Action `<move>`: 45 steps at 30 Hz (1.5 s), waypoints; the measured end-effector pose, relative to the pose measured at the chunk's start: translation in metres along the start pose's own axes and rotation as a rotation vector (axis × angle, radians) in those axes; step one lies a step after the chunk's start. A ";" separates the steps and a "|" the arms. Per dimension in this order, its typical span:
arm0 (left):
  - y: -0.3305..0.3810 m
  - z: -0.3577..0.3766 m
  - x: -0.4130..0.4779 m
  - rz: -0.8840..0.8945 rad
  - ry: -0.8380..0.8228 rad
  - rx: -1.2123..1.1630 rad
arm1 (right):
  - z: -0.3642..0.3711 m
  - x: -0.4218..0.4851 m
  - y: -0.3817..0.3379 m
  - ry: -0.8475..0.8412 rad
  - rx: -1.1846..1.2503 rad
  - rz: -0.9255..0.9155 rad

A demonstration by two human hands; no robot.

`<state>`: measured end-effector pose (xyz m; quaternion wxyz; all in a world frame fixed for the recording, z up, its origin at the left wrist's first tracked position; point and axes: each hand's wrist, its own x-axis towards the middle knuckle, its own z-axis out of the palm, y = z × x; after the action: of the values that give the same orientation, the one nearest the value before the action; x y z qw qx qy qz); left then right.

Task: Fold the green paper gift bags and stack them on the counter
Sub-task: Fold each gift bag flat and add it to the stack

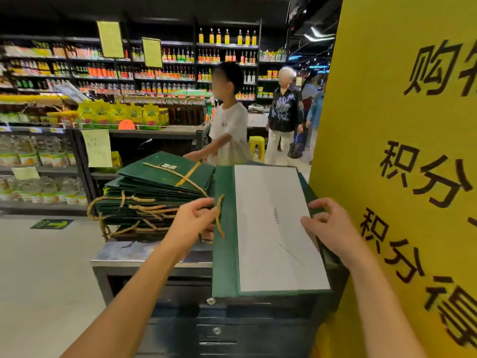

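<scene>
Presently both hands hold one flattened green bag (225, 267), which lies on the counter (139, 254) just off the picture's middle toward 5 o'clock. Its wide white panel (273, 202) faces up, with a green strip along its 9 o'clock side. The left hand (192, 224) is at the bag's 9 o'clock edge, its fingers and thumb curled in a pinch on that green strip. The gold rope handle (219, 218) loops right beside the fingertips. The right hand (333, 228) grips the 3 o'clock edge, with the thumb lying on the white panel and the fingers curled over the rim.

At 9 o'clock of the held bag, touching or nearly touching it, the stack of folded bags (160, 182) stands on the same counter. The bags are fanned unevenly, and their gold cords hang off the near side toward 7 o'clock.

A tall yellow sign (402, 125) with black characters fills the 3 o'clock side, close to the right hand. Beyond the counter, at 12 o'clock, a child in a white shirt (229, 125) stands near a yellow stool (256, 144). Shelves of bottles (103, 71) run across from 10 to 12 o'clock.
</scene>
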<state>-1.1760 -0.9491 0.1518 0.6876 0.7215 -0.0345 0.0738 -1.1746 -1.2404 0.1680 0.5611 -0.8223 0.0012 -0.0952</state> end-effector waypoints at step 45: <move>-0.030 0.001 -0.005 -0.018 -0.069 0.049 | 0.130 0.007 -0.015 -0.054 -0.094 -0.332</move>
<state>-1.1765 -0.9492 0.1215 0.6687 0.7406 -0.0497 0.0434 -1.1490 -1.1153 0.1373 0.4983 -0.8388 -0.1455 -0.1642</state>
